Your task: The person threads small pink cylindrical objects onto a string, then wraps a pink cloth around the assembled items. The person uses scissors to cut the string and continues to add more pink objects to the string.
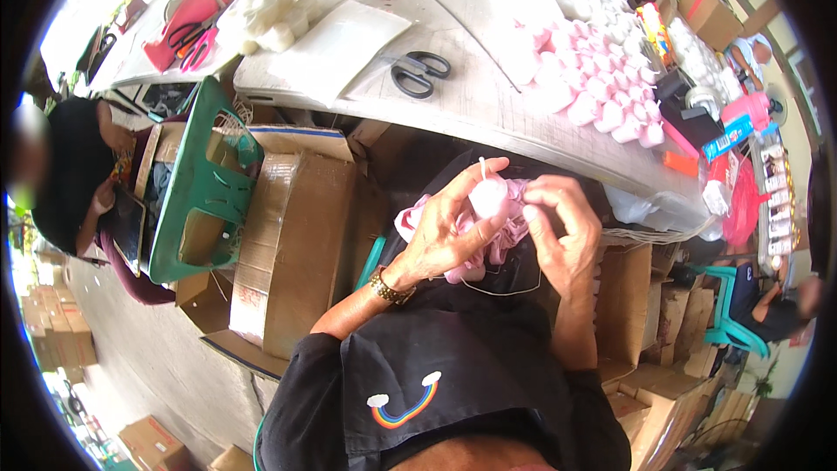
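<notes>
In front of my chest, my left hand (436, 235) grips a small pale pink rounded piece (490, 199) between thumb and fingers. A white tip sticks up at its top. Close on its right, my right hand (565, 231) is closed, thumb and fingertips drawn together beside the piece; what they pinch is too small to make out. Gathered pink fabric (514, 240) lies under and around both hands, over my dark lap. A thin pale thread (501, 293) loops below them.
On the table are black-handled scissors (420, 74), a white sheet (336, 48), a thin rod (475, 39) and many pink cup-like pieces (602, 87). A cardboard box (292, 244) and green chair (205, 192) stand left. Other people sit at left, right and across the table.
</notes>
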`<state>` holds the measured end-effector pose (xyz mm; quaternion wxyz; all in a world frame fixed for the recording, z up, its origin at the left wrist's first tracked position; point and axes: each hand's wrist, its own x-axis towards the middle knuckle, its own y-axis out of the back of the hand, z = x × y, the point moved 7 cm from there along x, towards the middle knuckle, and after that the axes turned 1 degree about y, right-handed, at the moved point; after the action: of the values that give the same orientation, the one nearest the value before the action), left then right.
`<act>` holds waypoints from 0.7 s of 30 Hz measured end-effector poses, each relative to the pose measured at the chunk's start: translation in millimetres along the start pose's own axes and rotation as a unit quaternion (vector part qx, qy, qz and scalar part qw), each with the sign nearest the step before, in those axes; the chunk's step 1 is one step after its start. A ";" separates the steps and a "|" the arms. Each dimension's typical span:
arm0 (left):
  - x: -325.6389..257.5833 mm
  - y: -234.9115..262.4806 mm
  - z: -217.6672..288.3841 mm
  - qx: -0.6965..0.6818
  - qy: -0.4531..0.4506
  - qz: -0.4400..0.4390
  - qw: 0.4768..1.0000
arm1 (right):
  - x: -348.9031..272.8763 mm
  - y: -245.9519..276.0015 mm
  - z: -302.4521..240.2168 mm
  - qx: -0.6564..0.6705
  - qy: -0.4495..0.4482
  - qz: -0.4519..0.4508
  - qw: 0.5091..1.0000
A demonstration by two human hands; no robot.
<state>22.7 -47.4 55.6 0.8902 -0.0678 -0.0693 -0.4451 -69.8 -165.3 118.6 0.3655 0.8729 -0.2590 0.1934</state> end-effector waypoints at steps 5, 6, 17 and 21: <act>0.6 -22.4 19.7 0.112 -0.079 -0.068 0.988 | 10.9 -7.0 -16.2 0.048 0.027 -0.036 0.998; -1.4 -23.6 20.1 0.090 -0.062 -0.067 0.992 | 9.2 -6.4 -15.3 0.057 0.037 -0.032 0.997; -9.1 -20.4 -22.7 0.264 -0.062 -0.181 0.945 | -123.4 313.1 85.4 0.706 -0.064 0.311 0.633; -14.0 -30.2 -43.1 0.264 -0.032 -0.230 0.936 | -271.9 460.4 69.0 0.065 0.075 0.694 0.713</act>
<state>-7.1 -62.2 12.6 0.7465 0.1729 -0.2264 -0.6013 -547.8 -407.4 177.5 0.0894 0.4521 -0.7506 0.4736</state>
